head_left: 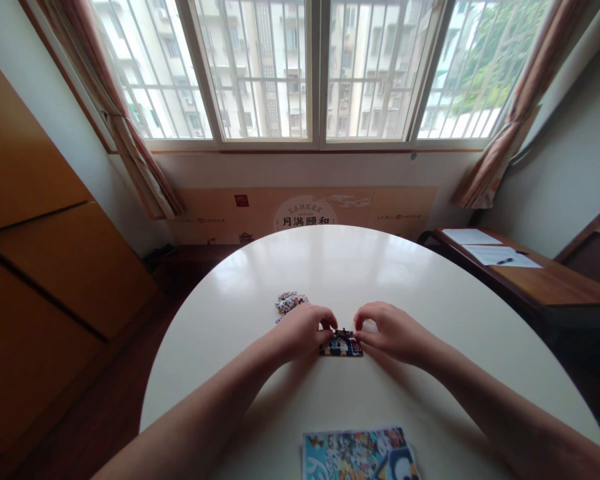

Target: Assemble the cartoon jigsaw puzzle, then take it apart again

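A small partly joined jigsaw section [342,345], dark with blue and red parts, lies flat on the white round table. My left hand [314,328] is at its upper left edge, thumb and fingers curled together. On its right edge rests my right hand [380,329], thumb and index finger bent toward each other. Whatever small piece either hand pinches is too small to make out. Behind my left hand sits a pile of loose puzzle pieces [290,301], partly covered by that hand. A colourful picture sheet [359,455] lies nearest me, cut off by the bottom of the view.
The white table [220,373] has a curved edge. At the right stands a wooden desk [565,280] with papers [500,255] and a pen. Beyond the table are a printed board, curtains and barred windows; a wooden cabinet [55,253] is at the left.
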Action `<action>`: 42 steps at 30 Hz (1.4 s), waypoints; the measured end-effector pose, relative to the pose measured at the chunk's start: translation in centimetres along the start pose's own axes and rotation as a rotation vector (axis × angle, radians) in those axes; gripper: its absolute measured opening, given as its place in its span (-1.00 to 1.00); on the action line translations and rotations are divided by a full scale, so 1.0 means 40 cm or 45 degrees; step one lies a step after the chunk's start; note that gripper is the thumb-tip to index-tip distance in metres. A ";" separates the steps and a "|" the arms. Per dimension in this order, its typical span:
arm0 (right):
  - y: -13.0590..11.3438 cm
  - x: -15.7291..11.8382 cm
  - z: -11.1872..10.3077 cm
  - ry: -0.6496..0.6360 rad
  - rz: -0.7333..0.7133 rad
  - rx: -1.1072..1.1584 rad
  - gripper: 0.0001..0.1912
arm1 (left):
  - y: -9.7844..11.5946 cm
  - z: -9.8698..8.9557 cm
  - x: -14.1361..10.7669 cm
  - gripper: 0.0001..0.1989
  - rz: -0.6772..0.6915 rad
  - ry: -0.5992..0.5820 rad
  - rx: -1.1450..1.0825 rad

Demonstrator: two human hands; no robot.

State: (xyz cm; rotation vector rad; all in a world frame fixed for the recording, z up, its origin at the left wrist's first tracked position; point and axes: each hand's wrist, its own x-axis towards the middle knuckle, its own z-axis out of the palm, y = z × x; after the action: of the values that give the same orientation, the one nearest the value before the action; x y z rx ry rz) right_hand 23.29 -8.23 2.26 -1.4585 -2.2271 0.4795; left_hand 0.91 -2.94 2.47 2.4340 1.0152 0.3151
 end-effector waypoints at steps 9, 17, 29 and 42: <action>0.009 0.000 0.005 0.001 -0.031 0.005 -0.94 | -0.001 -0.003 0.004 -0.82 -0.030 -0.023 0.000; 0.012 0.000 -0.017 0.023 -0.044 0.145 -0.93 | 0.000 -0.002 0.003 -0.83 -0.025 0.000 0.003; -0.001 0.001 0.034 0.073 -0.144 0.158 -0.94 | -0.002 0.005 0.003 -0.82 0.018 0.030 -0.044; 0.003 0.001 0.037 0.137 -0.335 0.057 -0.91 | -0.003 0.003 0.004 -0.86 -0.036 0.020 -0.145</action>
State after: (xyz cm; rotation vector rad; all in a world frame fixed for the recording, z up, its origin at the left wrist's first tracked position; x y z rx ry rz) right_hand 22.57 -8.22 0.94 -1.1195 -2.2629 0.3536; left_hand 1.01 -2.81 2.31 2.3170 1.0098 0.3721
